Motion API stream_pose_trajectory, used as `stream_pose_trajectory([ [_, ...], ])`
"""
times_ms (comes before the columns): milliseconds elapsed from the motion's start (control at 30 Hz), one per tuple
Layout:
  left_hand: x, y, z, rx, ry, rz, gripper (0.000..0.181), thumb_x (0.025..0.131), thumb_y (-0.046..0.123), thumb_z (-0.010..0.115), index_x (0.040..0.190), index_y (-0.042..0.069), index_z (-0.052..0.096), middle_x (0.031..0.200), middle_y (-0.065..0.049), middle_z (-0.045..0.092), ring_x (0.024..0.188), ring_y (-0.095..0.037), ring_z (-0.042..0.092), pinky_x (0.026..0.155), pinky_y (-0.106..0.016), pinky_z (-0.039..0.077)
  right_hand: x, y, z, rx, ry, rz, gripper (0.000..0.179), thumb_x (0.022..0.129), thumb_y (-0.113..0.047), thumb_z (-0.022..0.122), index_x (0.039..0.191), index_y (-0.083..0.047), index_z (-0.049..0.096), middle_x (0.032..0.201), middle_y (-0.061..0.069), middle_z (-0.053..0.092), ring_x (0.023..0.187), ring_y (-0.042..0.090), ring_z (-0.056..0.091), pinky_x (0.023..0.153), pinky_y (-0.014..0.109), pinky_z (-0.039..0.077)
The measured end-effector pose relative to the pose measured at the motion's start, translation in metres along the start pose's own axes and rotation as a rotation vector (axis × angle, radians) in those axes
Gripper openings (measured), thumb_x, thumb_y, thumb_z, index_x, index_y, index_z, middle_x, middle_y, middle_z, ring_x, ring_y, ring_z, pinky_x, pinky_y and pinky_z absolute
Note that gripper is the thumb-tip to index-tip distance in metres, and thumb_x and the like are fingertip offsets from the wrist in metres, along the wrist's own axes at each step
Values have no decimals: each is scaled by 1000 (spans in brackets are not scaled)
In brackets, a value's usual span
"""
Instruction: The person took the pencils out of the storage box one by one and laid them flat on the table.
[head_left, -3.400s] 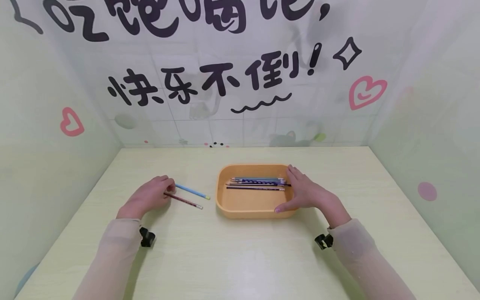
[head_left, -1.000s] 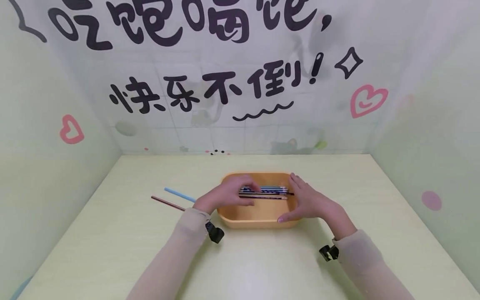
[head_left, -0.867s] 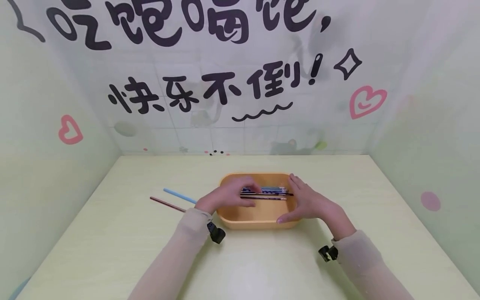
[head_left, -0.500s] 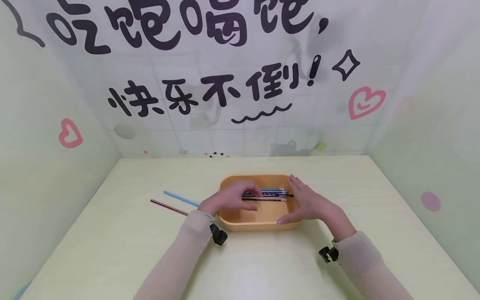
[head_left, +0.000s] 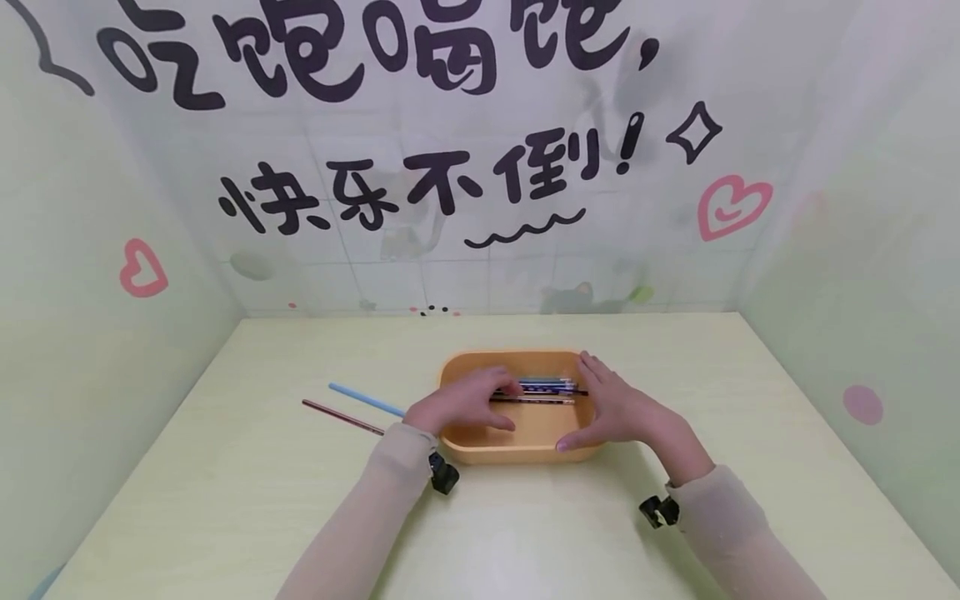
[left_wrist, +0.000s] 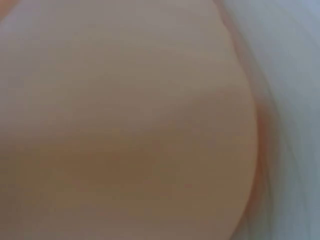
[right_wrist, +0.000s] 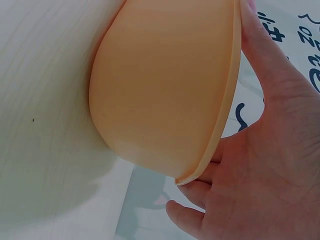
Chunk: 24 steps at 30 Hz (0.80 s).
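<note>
An orange-tan plastic box (head_left: pixel 480 455) stands on the table with several pencils (head_left: pixel 536 400) lying lengthwise inside it. My left hand (head_left: pixel 465 400) reaches over the box's left end, its fingers bent above the pencils and its thumb apart from them. It covers the pencils' left ends, so fingertip contact cannot be told. At the box's right end, my right hand (head_left: pixel 618 408) grips the rim, thumb at the front and fingers at the back. A light blue pencil (head_left: pixel 366 398) and a dark red pencil (head_left: pixel 343 416) lie left of the box, partly hidden by my left wrist.
The pale wooden table (head_left: pixel 225 500) runs back to a printed wall sheet (head_left: pixel 375 275) with large black writing. Similar sheets close off both sides. Each wrist carries a small black camera (head_left: pixel 444 473). The blurred box wall (left_wrist: pixel 125 125) fills most of the left wrist view.
My left hand has gone from the two loose pencils on the table to inside the box, then edged slightly right. My right hand keeps its grip on the box.
</note>
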<state>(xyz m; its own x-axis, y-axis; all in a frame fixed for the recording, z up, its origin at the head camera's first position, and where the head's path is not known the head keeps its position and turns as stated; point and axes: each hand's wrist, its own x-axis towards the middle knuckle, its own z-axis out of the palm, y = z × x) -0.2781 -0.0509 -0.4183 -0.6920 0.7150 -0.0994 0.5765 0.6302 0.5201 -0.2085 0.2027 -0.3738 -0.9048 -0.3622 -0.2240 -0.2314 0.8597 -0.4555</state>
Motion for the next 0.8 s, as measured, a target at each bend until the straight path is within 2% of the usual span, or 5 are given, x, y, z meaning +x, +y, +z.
stream_pose_trajectory([
  [233, 1, 2, 0, 46, -14, -58, 37, 86, 20, 76, 121, 11, 67, 121, -3, 64, 114, -20, 57, 106, -38, 46, 0, 4, 2, -5, 19, -11, 133, 68, -63, 81, 156, 8, 10, 165, 26, 6, 152, 47, 11, 120, 61, 21],
  [533, -1, 1, 3, 85, 19, -99, 34, 87, 12, 73, 120, 11, 67, 126, -6, 63, 117, -22, 56, 108, -40, 44, 2, 4, 4, -23, 27, -22, 132, 68, -63, 82, 155, 8, 12, 165, 26, 8, 152, 47, 12, 119, 61, 22],
  [600, -1, 1, 4, 99, 14, -102, 29, 87, 8, 72, 115, 11, 68, 121, -5, 65, 111, -21, 57, 105, -38, 46, 2, 4, 4, -20, 21, -18, 132, 68, -63, 81, 155, 8, 12, 165, 26, 7, 152, 47, 11, 120, 61, 21],
  [800, 1, 1, 3, 104, 8, -114, 19, 88, -3, 65, 97, 13, 69, 94, 0, 63, 88, -15, 54, 83, -29, 48, 1, 2, 3, -22, 16, -11, 133, 68, -63, 81, 155, 9, 11, 165, 26, 5, 152, 47, 10, 120, 61, 20],
])
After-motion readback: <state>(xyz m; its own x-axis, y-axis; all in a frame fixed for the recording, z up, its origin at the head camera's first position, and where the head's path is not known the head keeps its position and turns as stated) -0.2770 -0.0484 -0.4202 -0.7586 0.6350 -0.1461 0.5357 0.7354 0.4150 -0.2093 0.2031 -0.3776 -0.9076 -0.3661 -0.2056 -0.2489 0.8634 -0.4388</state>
